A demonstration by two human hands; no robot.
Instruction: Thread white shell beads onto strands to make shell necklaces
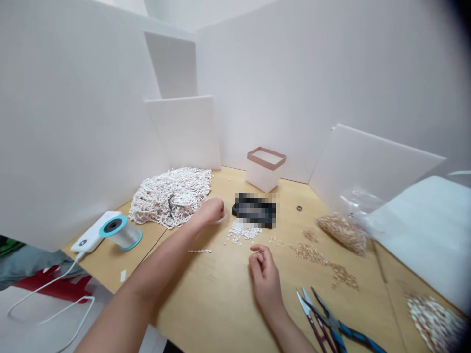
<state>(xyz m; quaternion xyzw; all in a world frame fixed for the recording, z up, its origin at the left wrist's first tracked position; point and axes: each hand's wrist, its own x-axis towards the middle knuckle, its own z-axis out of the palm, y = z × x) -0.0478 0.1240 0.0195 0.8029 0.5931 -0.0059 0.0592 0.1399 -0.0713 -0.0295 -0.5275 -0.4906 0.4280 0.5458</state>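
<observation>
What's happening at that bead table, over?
Left hand beside white strand pile, grip unclear. Right hand loosely curled near loose white beads. Pliers to its right, clear of both hands.

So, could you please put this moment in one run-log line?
left hand: beside white strand pile; right hand: curled, near loose white beads; pliers: on table
</observation>
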